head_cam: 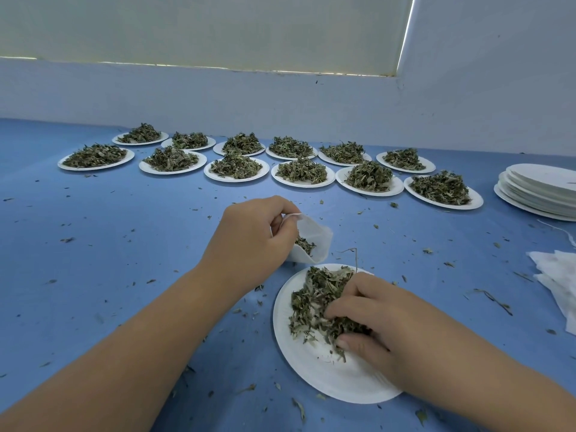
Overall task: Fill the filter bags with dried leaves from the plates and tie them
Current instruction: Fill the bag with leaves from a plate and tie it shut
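Left hand (249, 238) pinches the limp white mesh filter bag (313, 241) by its rim above the blue bench (109, 244). Right hand (374, 319) gathers crumbly dried green leaves (311, 300) (light, easily spilled) on the near white paper plate (311, 369).

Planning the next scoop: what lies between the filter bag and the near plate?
In the head view, only a narrow strip of blue table, crossed by one thin dry stem, separates filter bag from plate.

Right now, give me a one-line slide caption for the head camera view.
Left hand holds a filter bag open while the right hand gathers dried leaves from a paper plate.
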`<state>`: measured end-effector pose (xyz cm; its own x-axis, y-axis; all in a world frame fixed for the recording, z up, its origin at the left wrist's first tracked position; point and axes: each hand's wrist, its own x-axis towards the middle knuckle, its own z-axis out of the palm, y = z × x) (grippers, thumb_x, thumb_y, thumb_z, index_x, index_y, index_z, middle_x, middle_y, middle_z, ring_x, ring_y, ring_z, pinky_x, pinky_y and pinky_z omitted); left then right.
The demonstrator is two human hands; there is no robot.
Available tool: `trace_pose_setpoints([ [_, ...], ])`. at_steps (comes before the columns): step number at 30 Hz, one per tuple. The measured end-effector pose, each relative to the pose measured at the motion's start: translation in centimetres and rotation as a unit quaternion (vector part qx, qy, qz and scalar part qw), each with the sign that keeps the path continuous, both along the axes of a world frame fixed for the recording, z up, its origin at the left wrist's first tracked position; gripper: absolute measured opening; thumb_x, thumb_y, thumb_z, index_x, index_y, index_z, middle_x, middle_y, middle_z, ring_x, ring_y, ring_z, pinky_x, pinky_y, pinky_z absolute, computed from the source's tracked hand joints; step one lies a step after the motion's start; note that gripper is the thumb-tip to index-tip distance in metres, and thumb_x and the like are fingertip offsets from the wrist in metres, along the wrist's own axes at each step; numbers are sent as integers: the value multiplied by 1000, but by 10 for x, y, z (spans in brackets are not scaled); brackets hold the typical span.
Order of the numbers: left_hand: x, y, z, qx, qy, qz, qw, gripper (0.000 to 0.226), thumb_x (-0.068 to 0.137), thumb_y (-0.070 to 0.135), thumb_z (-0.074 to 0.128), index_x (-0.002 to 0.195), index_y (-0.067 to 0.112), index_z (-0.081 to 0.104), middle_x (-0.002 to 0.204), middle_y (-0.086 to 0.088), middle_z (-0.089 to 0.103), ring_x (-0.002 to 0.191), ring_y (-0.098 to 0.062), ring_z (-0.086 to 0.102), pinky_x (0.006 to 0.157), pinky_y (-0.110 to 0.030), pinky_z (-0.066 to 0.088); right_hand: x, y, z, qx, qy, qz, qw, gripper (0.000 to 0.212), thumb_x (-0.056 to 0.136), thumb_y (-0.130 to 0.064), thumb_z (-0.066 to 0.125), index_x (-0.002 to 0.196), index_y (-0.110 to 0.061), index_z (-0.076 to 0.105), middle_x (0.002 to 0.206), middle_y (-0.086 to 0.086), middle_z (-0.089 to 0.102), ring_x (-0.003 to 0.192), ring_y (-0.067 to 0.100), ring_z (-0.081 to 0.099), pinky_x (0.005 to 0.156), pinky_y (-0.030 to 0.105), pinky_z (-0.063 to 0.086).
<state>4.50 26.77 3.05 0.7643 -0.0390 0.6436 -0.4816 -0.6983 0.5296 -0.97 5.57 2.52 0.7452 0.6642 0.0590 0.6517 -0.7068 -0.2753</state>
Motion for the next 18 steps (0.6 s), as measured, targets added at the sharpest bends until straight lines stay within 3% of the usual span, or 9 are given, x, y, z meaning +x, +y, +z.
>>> trace_pose_setpoints([
  [7, 1, 0, -1, 4, 4, -3, 1000, 10, 89, 12, 62, 87, 16, 72, 57, -4, 55, 56, -10, 47, 52, -11, 34, 0, 1, -2, 21, -9, 1, 1000, 8, 96, -42, 46, 103, -42, 51, 103, -31, 37, 92, -5, 42, 77, 16, 41],
  [13, 0, 1, -2, 5, 0, -9, 1000, 10, 89, 14, 62, 88, 18, 71, 57, -2, 54, 58, -9, 47, 51, -11, 34, 1, -6, 3, 170, 28, -30, 985, 10, 87, -29, 67, 88, -38, 62, 96, -20, 58, 91, 3, 55, 72, 13, 39],
  [16, 0, 0, -2, 10, 5, -8, 1000, 11, 89, 15, 62, 88, 20, 71, 57, -1, 55, 58, -7, 46, 51, -15, 34, 2, -9, 6, 244, 86, -57, 964, 13, 84, -27, 69, 90, -38, 63, 84, -15, 61, 75, 4, 55, 65, 13, 39],
  [18, -1, 0, -2, 16, 9, -12, 1000, 11, 90, 17, 61, 88, 20, 71, 58, -1, 55, 58, -7, 45, 51, -17, 35, 2, -10, 8, 301, 159, -65, 938, 12, 83, -26, 70, 91, -34, 66, 79, -5, 62, 66, 4, 52, 63, 21, 43],
])
